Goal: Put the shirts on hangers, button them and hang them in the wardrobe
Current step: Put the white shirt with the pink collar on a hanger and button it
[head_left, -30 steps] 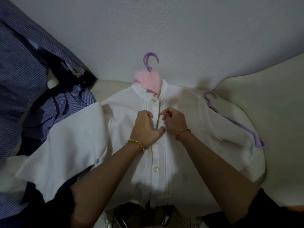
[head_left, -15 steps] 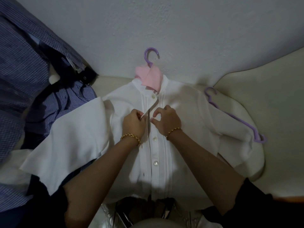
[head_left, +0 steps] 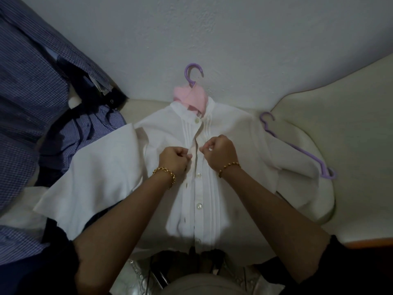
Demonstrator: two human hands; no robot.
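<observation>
Pinching the two edges of the front opening of a white shirt (head_left: 212, 188), a little below the collar: left hand (head_left: 174, 159) curled tight onto the edge on its own side, right hand (head_left: 220, 153) curled onto the opposite edge, knuckles up, close together but apart. Wearing a gold bracelet (head_left: 165, 172) on each wrist.

Laid front up on a cream cushion (head_left: 340, 135), collar toward the wall (head_left: 212, 28), hem toward the person. Threaded onto a purple hanger (head_left: 192, 71), only the hook showing above the collar, next to a fold of pink cloth (head_left: 191, 99) at the neck (part of the shirt or a separate piece, cannot tell). Closed at the collar button (head_left: 196, 120) and at the lower buttons (head_left: 198, 175) below the hands; gaping open in between, right where the fingers pinch.

Spread wide at both sleeves, the left one draped over a striped blue shirt (head_left: 85, 133). Lying across the right sleeve and the cushion: a second purple hanger (head_left: 297, 150), bare, hook toward the wall. Heaped at far left, blue checked cloth (head_left: 32, 92), partly in shadow.
</observation>
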